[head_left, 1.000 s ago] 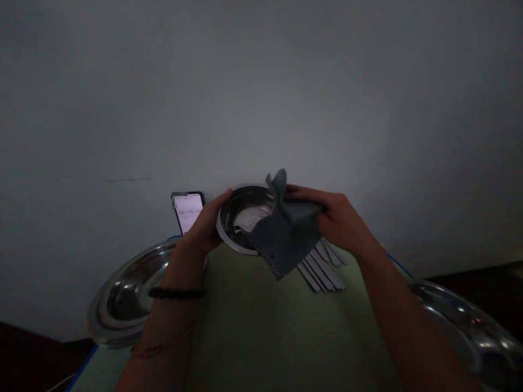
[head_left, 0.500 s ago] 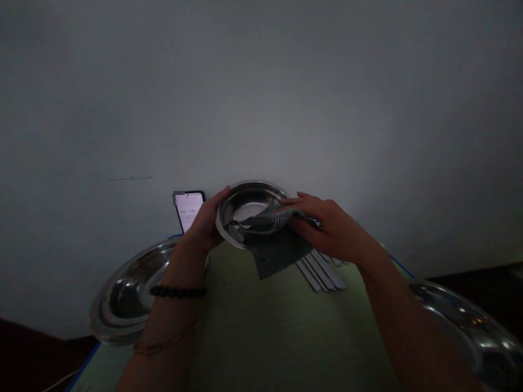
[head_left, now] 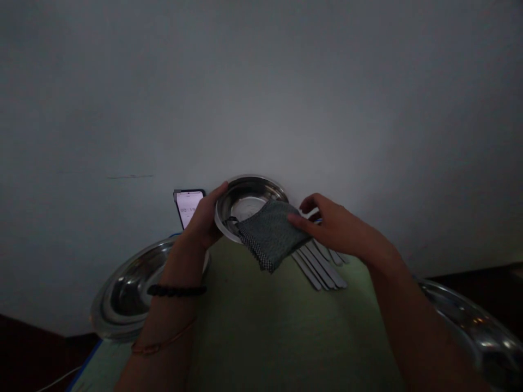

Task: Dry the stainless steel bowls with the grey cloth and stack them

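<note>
A shiny metal bowl (head_left: 253, 185) is held tilted above the table by my left hand (head_left: 203, 220), which grips its left rim with the thumb on top. A grey cloth (head_left: 272, 231) with a checked border is draped over the bowl's lower right rim and hangs down outside it. My right hand (head_left: 330, 223) pinches the cloth's right side between thumb and curled fingers. Below the cloth, several flat metal utensils (head_left: 322, 269) lie side by side on the table; their far ends are hidden.
Nested metal basins (head_left: 118, 294) stand at the table's left, partly behind my left forearm. Another metal basin (head_left: 474, 316) is at the right edge. A lit phone (head_left: 189, 204) leans on the pale wall (head_left: 261, 98). The table (head_left: 261, 337) has a greenish top.
The cloth has gone from bunched inside the bowl to folded flat over its rim. My right fingers have drawn back and curled. My left hand still holds the bowl, raised slightly.
</note>
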Motion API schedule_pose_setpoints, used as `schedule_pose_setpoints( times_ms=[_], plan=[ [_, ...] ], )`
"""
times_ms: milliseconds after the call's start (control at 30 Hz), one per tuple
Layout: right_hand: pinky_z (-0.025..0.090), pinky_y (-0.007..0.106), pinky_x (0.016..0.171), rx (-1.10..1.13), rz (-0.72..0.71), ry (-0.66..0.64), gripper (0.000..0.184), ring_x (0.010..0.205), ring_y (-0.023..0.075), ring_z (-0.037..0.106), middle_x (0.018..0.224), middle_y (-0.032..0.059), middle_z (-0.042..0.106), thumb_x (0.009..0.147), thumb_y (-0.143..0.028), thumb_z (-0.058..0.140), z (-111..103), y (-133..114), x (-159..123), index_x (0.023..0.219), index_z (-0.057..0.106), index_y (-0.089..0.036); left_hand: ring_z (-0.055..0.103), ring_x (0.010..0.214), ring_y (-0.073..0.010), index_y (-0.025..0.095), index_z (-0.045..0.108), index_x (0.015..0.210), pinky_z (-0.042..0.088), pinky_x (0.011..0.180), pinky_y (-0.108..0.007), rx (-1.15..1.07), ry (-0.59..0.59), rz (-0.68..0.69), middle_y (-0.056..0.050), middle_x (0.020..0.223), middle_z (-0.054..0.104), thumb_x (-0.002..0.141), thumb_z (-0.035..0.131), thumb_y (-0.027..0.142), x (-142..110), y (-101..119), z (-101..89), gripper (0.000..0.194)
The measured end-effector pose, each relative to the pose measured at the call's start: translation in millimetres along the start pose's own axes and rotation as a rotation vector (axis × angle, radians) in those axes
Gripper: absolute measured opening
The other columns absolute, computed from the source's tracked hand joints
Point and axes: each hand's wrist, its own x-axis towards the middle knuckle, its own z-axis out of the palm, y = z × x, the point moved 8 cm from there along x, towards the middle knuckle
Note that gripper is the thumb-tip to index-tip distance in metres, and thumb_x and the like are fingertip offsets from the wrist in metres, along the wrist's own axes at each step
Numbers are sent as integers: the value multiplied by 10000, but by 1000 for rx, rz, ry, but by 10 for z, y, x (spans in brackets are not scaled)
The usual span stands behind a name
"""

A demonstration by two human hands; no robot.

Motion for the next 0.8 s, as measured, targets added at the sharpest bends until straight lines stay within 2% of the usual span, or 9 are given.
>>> schedule_pose_setpoints(
  times_ms=[100,167,233,300,467,533,633,700,800],
  plan=[
    [510,318,576,0,58,-223,357,676,197,647,846,86,694,797,-496,630,143,85,-38,975,578,-191,626,561,-168,165,692,771,537,597,-278,0,13,42,-16,583,664,855,518,352,-6,36,-18,269],
    [506,314,619,-7,-1,-220,233,730,199,649,870,77,698,802,-353,641,116,3,-29,961,591,-191,639,592,-173,165,695,770,543,618,-280,2,7,43,-16,596,671,853,523,343,-8,32,-14,261],
    [503,331,714,5,-90,-130,158,824,201,644,932,68,694,814,-230,587,37,-120,4,966,606,-192,664,661,-190,162,705,805,551,652,-293,9,-20,31,-27,655,700,858,514,343,-10,16,12,268],
    [490,350,800,65,-150,-4,217,904,199,628,986,54,680,816,-161,526,-50,-192,37,1014,605,-201,679,722,-208,160,711,842,555,678,-312,22,-52,27,-41,719,723,861,503,344,-10,8,42,279],
    [510,397,766,145,-18,222,394,815,195,597,979,62,597,786,-193,535,-115,52,98,1178,504,-206,687,765,-232,158,717,854,549,690,-326,52,-75,29,-59,757,736,850,505,360,9,-13,58,293],
    [508,419,776,73,-21,353,396,848,209,576,1014,77,536,761,-190,566,-181,87,84,1149,493,-212,684,762,-221,158,718,849,542,696,-312,60,-83,24,-56,764,738,848,511,369,20,-32,67,296],
    [465,479,873,-113,-89,540,183,968,254,527,1018,92,485,773,-173,572,-267,-36,20,949,560,-220,679,784,-216,159,716,860,531,719,-304,72,-109,31,-54,786,741,843,523,383,23,-45,116,296],
    [451,501,890,-188,-109,469,45,946,267,524,931,90,495,837,-232,543,-162,-121,35,857,578,-210,673,755,-213,166,712,867,529,699,-303,77,-121,44,-45,757,733,829,538,390,11,-38,159,286],
    [461,499,887,-202,-92,303,165,936,276,529,936,105,498,875,-334,535,85,-146,72,903,575,-176,605,544,-160,167,681,725,481,511,-251,114,-50,11,-10,582,656,754,586,330,-13,-61,152,191]
  ],
)
